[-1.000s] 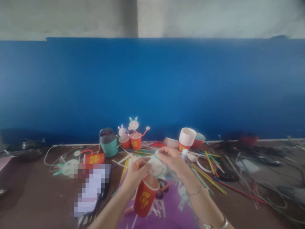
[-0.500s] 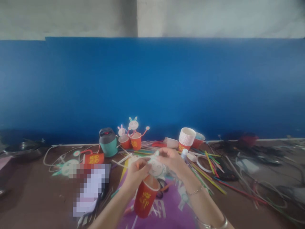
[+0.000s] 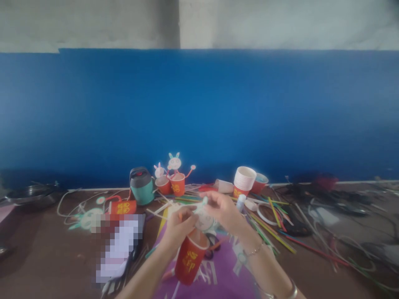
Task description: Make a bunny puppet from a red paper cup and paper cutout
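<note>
A white paper rabbit-face cutout [image 3: 204, 221] with pale green ears is between my hands, just above the rim of a red paper cup [image 3: 190, 259] with yellow lettering. My left hand [image 3: 180, 224] pinches the cutout's left edge; a small orange bit shows by its fingers. Curled over the upper right of the cutout, my right hand [image 3: 222, 211] has its fingertips at an ear, and its grip there is partly hidden. The cup leans slightly, with an orange strip [image 3: 218, 244] sticking out on its right. Black scissor handles [image 3: 213, 241] lie behind it on a purple sheet [image 3: 224, 278].
Finished cup rabbits [image 3: 177, 182] stand at the back beside a green-and-grey container [image 3: 141, 186]. A cup stack [image 3: 245, 180] and a small white bottle [image 3: 241, 202] are to the right, among colourful sticks [image 3: 274, 234]. A phone [image 3: 120, 249] and a tipped red cup [image 3: 123, 207] lie left.
My right hand has shifted slightly left, its fingers reaching further over the ear. The red cup has turned a little, so its lettering sits differently. My left hand has stayed put.
</note>
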Tool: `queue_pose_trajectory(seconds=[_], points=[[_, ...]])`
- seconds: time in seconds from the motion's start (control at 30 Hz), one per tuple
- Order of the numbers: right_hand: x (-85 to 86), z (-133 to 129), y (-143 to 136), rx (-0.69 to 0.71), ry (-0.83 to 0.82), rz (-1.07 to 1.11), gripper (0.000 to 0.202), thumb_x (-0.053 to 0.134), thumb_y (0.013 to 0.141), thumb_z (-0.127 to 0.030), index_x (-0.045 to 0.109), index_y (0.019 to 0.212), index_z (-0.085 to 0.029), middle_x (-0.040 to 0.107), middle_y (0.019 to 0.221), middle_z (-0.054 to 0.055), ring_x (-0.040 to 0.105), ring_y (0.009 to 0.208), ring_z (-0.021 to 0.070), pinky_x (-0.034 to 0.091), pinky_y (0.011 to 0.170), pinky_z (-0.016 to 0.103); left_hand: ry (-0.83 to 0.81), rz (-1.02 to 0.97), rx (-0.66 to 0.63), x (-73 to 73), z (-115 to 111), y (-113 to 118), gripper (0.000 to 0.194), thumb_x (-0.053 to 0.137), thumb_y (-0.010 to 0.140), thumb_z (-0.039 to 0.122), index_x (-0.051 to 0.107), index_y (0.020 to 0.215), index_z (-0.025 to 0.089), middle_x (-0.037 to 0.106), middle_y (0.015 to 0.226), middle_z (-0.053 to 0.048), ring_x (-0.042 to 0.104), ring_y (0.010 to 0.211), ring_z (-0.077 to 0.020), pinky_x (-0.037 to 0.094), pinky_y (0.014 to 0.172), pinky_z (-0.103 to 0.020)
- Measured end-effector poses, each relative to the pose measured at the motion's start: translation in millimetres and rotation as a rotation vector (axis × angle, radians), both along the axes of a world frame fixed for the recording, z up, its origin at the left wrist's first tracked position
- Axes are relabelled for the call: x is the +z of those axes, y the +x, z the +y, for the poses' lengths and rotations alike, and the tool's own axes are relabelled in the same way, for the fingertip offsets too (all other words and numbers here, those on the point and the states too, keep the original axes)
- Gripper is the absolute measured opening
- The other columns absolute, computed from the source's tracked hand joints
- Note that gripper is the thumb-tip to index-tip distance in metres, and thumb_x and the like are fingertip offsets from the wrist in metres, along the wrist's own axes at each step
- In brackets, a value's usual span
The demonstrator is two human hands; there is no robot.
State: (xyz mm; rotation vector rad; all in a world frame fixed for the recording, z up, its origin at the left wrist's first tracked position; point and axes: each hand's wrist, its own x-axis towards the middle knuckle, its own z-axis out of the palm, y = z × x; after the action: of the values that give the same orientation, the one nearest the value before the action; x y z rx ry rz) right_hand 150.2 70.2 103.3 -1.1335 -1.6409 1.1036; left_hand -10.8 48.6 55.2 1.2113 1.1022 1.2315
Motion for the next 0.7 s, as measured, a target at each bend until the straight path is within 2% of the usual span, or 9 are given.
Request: queue_pose_trajectory(seconds=[0.17,0.33,0.57,0.7], points=[[0.7,0,-1,0.040,-0.034,-0.009,0.028,0.058,0.076,-0.031,0.063,0.098,-0.014,0.057,0.070,-0.001,0.051,0.062,0.0116,0.038,0.056,0.023,0.002,-0.064,-0.011,2.4,0,0,0.024,0.067,0.069,0.034,0.055,0.056,0.018,0.066,0.109,-0.011,0.059,0.103,-0.0269,0.044,0.080,-0.030],[-8.5,6,-2,0.026,-0.024,-0.020,0.035,0.060,0.068,-0.022,0.062,0.103,-0.014,0.058,0.070,-0.002,0.053,0.064,0.0122,0.042,0.060,0.024,0.043,0.009,0.030,0.1,0,1,0.024,0.067,0.069,0.032,0.056,0.053,0.019,0.069,0.093,-0.010,0.057,0.110,-0.0291,0.044,0.083,-0.032],[-13.2,5,-3,-0.001,0.027,-0.051,0.042,0.054,0.067,-0.014,0.059,0.109,-0.014,0.049,0.061,-0.007,0.046,0.056,0.0095,0.036,0.052,0.021,0.011,0.024,0.021,-1.5,0,2,0.023,0.068,0.068,0.034,0.058,0.057,0.017,0.067,0.107,-0.013,0.060,0.103,-0.0293,0.045,0.084,-0.034],[-13.5,6,-3,0.002,0.001,-0.053,0.041,0.055,0.066,-0.012,0.060,0.106,-0.013,0.050,0.061,-0.007,0.046,0.055,0.0090,0.036,0.052,0.021,0.003,0.035,0.010,-1.4,0,1,0.023,0.068,0.068,0.034,0.057,0.056,0.017,0.066,0.108,-0.013,0.060,0.100,-0.0284,0.044,0.085,-0.035]])
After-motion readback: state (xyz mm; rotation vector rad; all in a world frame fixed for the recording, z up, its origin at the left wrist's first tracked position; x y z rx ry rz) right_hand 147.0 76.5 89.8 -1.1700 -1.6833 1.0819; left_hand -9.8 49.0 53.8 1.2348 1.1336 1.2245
